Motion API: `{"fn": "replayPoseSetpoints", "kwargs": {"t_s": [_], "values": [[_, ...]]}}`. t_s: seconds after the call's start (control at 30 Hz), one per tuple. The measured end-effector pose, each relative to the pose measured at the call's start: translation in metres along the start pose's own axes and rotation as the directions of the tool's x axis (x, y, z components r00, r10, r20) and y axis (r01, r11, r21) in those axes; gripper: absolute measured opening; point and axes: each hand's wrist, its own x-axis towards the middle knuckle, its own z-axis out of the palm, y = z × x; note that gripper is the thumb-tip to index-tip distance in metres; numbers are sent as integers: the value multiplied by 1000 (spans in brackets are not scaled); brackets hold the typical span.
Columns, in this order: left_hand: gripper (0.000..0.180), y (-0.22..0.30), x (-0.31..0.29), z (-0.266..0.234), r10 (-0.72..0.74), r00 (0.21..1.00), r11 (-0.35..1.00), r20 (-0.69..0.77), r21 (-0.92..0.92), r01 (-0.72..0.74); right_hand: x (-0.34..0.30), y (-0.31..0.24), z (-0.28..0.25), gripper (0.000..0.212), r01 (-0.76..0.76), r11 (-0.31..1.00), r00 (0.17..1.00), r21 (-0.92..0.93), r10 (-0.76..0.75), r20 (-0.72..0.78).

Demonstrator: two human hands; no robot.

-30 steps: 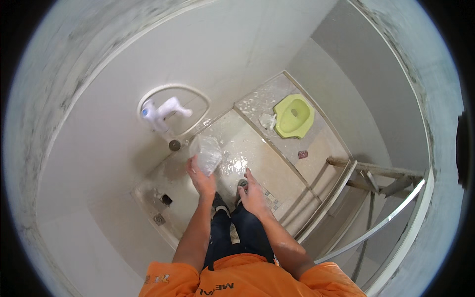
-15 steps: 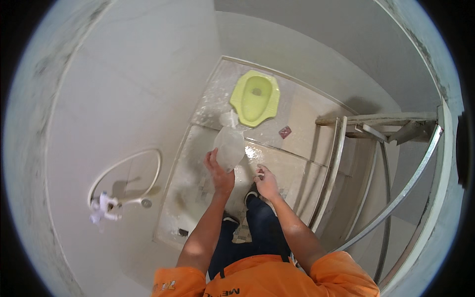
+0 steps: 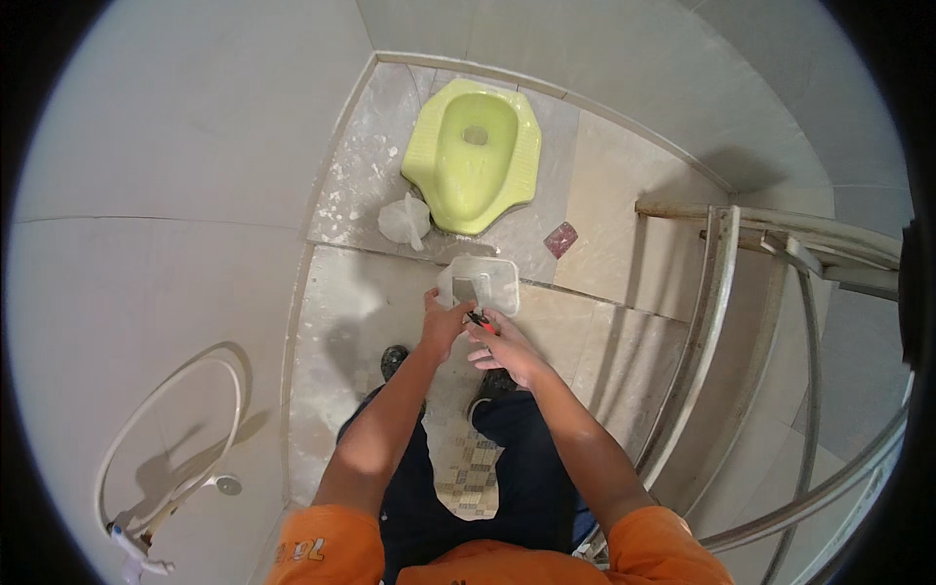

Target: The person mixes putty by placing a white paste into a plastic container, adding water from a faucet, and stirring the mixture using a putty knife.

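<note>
A clear, rectangular plastic container (image 3: 505,284) is in front of me, tilted over the wet floor. My left hand (image 3: 444,324) is closed on its near left side, the thumb toward the rim. In my right hand (image 3: 509,353) is a red-and-black-handled tool (image 3: 484,322), gripped at the container's near edge. A flat grey shape (image 3: 466,290) shows inside the container; whether it is the tool's blade or some contents I cannot tell. Just beyond lies a crumpled, translucent plastic bag (image 3: 403,222), beside the yellow-green squat toilet (image 3: 480,187).
A dark red packet or card (image 3: 561,239) lies on the floor tiles right of the toilet. Metal and wooden framing (image 3: 717,292) stands along the right. On the left wall hang a shower hose (image 3: 166,380) and its shower head (image 3: 227,485). White residue speckles the floor.
The translucent container now sits lower and closer, turned so its inside shows. My right hand has come in beside my left and now holds the tool. The view has shifted nearer the toilet.
</note>
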Motion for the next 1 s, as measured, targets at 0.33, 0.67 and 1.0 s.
{"fn": "replayPoseSetpoints", "kwargs": {"t_s": [0.33, 0.67, 1.0], "values": [[97, -68, 170, -1, -42, 912, 999, 408, -3, 48, 171, 53, -65, 52, 143, 741, 938, -656, -313, -149], [38, 5, 195, 4, 355, 829, 323, 433, 775, -543, 240, 63, -97, 83, -6, 378, 897, -926, -407, -172], [34, 73, 235, -108, 728, 627, 67, 278, 881, -468, 218, -35, -14, 50, 247, 227, 670, -942, -743, -4]]}}
